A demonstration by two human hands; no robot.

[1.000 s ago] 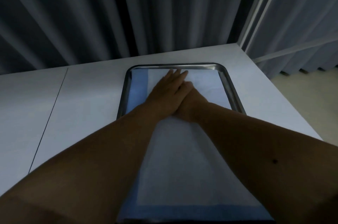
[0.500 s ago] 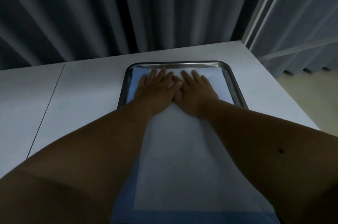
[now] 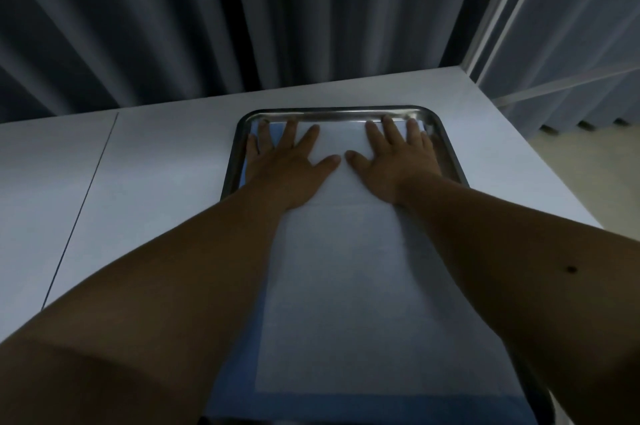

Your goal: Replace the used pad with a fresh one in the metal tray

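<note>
Two bare hands lie flat on a white absorbent pad with blue borders, which fills the rounded rectangular metal tray running from mid-frame down to the bottom edge. The left hand sits toward the tray's upper left corner, the right hand toward its upper right, thumbs pointing at each other with a small gap of white pad between them. Neither grip holds anything: on both hands the fingers are spread and pressed palm-down, fingertips close to the far rim of the tray. Spreading the palms apart like this looks meant to push the sheet outward into the far corners and flatten it against the tray floor, so it lies without folds.

Blue border shows along the left side and across the bottom of the frame; on the right the forearm hides most of that edge. The tray rests on a pale grey bench, near its far right corner, with dark pleated curtains filling the upper half of the frame. No second pad is visible, so the used one appears already gone, and the sheet under the hands is likely the fresh one, nearly settled.
</note>
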